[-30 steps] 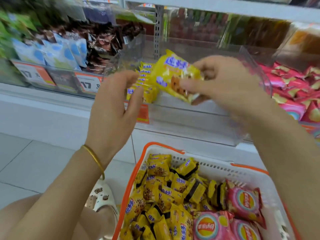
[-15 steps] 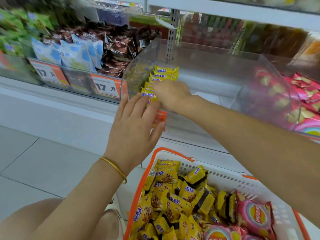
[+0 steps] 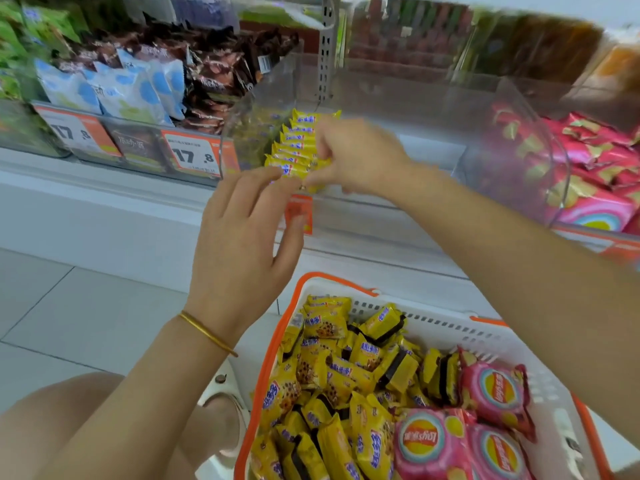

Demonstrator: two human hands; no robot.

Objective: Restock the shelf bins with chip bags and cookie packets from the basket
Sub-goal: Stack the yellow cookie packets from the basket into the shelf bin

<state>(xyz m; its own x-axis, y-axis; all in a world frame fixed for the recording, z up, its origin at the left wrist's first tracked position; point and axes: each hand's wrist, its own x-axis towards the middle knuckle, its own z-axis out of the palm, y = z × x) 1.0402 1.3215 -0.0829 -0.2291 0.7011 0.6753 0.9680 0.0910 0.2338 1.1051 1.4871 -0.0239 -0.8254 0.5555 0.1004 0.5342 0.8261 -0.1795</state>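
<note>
Your right hand (image 3: 360, 157) pinches the front packet (image 3: 294, 169) of the yellow row standing in the clear bin (image 3: 263, 98). Your left hand (image 3: 239, 237), fingers straight, touches that packet. Pink chip bags (image 3: 429, 441) lie in the basket (image 3: 277, 341) below.

Bare forearms (image 3: 149, 393), thin gold bangle (image 3: 207, 336) on the left wrist, white sandal (image 3: 227, 389) with round studs
</note>
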